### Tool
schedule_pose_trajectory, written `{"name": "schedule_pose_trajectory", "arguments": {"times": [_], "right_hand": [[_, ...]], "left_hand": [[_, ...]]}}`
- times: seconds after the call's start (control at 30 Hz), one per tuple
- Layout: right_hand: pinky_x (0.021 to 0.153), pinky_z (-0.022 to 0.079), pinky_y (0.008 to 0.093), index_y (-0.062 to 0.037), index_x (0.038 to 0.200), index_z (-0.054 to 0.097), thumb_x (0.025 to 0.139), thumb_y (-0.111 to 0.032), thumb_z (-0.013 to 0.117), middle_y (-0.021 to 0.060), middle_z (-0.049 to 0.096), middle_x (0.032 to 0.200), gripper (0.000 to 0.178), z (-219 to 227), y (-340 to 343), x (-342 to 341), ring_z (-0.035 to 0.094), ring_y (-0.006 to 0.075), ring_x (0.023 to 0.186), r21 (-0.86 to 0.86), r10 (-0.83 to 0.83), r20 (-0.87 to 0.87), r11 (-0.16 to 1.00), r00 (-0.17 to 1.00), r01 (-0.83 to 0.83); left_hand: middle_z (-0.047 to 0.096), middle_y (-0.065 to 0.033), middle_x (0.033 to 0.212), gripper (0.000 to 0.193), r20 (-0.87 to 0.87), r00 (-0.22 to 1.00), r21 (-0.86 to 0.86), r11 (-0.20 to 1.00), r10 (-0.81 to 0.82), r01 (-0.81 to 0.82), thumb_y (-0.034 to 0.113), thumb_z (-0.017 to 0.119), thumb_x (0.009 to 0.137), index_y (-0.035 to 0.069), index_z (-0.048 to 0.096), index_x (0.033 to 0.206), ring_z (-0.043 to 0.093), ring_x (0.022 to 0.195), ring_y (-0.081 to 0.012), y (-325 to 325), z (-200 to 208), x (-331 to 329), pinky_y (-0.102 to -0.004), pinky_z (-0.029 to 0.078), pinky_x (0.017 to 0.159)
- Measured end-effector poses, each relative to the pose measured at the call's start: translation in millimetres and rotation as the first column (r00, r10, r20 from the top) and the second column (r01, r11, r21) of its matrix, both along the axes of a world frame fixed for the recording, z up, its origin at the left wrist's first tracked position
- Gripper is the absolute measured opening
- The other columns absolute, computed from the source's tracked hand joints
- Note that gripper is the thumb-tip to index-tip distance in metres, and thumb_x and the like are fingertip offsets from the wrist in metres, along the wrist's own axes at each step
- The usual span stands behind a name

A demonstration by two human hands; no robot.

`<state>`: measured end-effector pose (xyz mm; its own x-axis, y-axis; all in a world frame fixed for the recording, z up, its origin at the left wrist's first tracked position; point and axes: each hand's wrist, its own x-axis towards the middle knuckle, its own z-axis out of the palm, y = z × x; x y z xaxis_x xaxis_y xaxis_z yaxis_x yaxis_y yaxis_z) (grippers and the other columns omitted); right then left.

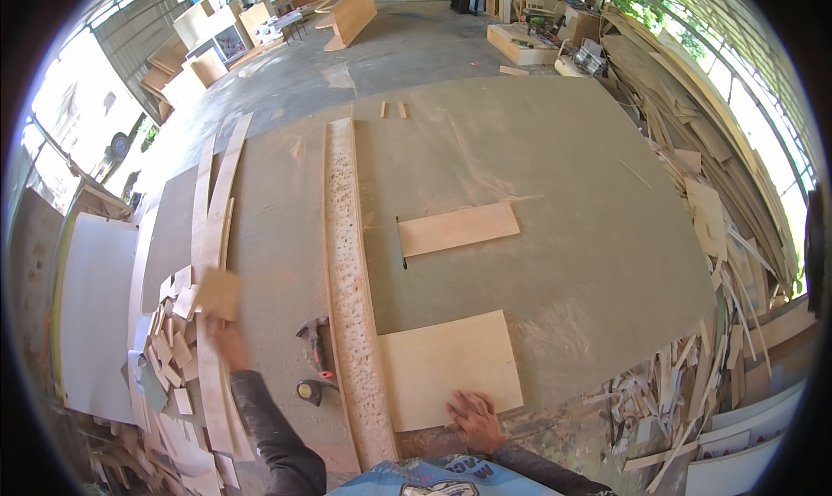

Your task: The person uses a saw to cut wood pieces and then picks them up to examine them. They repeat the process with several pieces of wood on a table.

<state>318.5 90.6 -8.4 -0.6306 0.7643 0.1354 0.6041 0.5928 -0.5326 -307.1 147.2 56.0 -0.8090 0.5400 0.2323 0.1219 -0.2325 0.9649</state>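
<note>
My left hand (227, 340) holds a small square plywood offcut (218, 293) out over a heap of small wood scraps (173, 331) at the table's left edge. My right hand (475, 418) rests flat, fingers spread, on the near edge of a larger plywood panel (449, 364) lying on the dusty saw table (563, 236). A narrower plywood strip (458, 228) lies farther out beside the saw slot (401, 243). The long wooden fence rail (351, 279) runs between my two hands.
A hammer (314, 338) and a tape measure (308, 391) lie left of the rail. Long thin strips (217, 201) lie along the left side. Offcuts pile up on the right (693, 366). Boards and cabinets stand at the back of the workshop (347, 15).
</note>
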Motion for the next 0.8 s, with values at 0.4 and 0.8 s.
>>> {"name": "schedule_pose_trajectory", "arguments": {"times": [0.4,0.8], "right_hand": [[0.106,0.039,0.0503,-0.0017,0.122,0.062,0.082,-0.009,0.066,0.0193,0.061,0.123,0.041,-8.6,261.1,22.8,0.055,0.0365,0.118,0.203,-0.419,-0.055,0.884,0.906,0.421],[0.112,0.045,0.0493,-0.0134,0.146,0.046,0.074,-0.013,0.079,0.0076,0.042,0.154,0.080,-7.6,463.0,9.6,0.036,0.0352,0.143,0.143,-0.306,0.554,0.951,0.774,0.274]], "left_hand": [[0.067,-0.0013,0.092,0.025,0.201,0.971,-0.462,0.887,0.129,-0.022,0.022,0.071,0.094,0.004,0.069,0.112,0.064,0.077,-0.0122,-43.4,-42.2,156.7,-0.0254,0.046,0.064],[0.066,-0.0020,0.093,0.023,0.189,0.980,-0.372,0.928,0.061,0.014,0.012,0.071,0.092,0.002,0.067,0.112,0.064,0.075,-0.0101,-89.7,-57.9,212.3,-0.0236,0.045,0.063]]}}
